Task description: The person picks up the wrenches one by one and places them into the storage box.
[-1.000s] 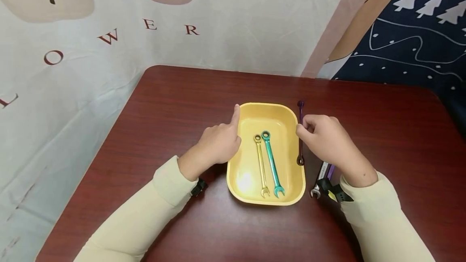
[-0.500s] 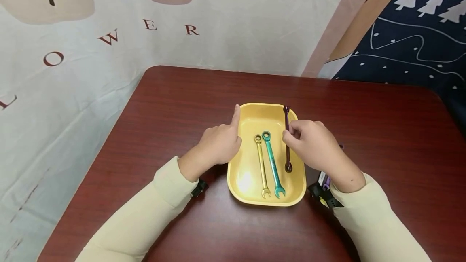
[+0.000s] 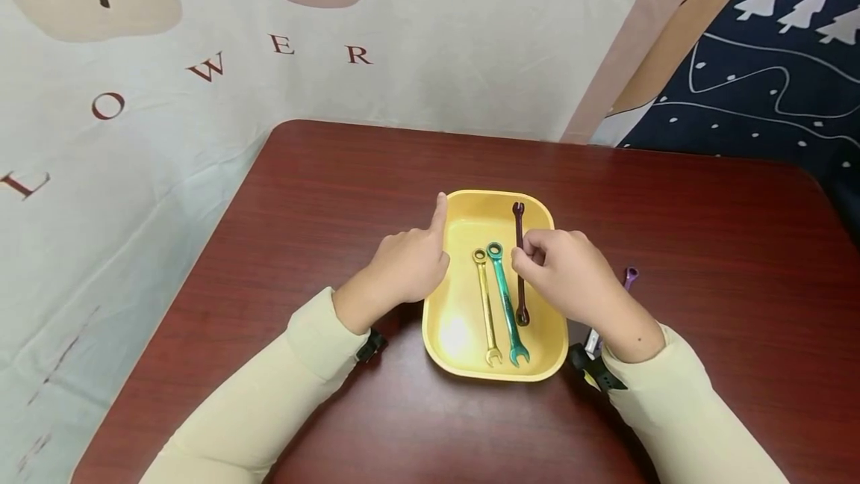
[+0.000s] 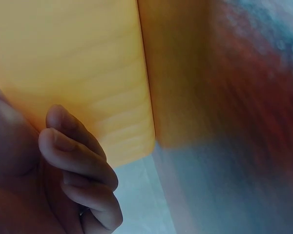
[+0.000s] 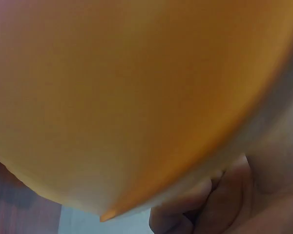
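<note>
Over the right part of a yellow tray, my right hand pinches a dark purple combination wrench at mid-shaft, open end pointing away. A gold wrench and a teal wrench lie side by side inside, box ends away from me. My left hand holds the tray's left edge, index finger stretched along the rim. In the left wrist view its other fingers curl against the outer wall. The tray wall fills most of the right wrist view and hides the wrench.
Right of the tray, a purple wrench and a silver wrench lie on the reddish-brown table, partly covered by my right forearm. A printed cloth hangs behind the table's far edge.
My right hand has carried the dark wrench leftward from beside the tray's right rim to over its inside, near the teal wrench. The left hand keeps its place on the tray.
</note>
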`<state>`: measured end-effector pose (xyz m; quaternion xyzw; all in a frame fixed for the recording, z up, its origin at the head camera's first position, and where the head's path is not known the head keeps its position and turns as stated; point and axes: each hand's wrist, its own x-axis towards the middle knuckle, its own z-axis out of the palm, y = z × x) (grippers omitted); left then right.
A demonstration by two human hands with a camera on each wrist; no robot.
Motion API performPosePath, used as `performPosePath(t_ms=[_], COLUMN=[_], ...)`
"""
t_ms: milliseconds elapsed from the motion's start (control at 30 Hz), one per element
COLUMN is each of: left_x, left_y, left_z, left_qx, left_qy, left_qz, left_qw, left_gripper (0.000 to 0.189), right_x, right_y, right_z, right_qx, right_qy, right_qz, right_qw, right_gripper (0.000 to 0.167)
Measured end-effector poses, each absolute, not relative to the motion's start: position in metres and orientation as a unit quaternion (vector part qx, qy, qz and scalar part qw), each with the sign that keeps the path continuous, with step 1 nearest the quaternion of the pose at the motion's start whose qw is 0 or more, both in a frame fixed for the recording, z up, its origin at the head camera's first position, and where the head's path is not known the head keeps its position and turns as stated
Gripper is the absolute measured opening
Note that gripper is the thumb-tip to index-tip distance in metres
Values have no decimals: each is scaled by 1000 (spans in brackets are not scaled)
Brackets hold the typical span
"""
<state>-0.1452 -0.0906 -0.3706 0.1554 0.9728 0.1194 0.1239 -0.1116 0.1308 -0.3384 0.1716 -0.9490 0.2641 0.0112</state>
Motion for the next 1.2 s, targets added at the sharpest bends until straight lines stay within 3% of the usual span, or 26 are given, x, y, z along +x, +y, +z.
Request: performPosePath(t_ms=[1200], left_x=[-145], left_y=[-90], left_z=[-368], left_qx=[153], left_qy=[976], left_qz=[106], left_qw=[113], left_gripper=[83], right_x=[-103], right_y=[105], right_z=[-359], right_qx=[237], right_qy=[-918], right_qz=[309], right_qw=[-75], right_gripper=[35])
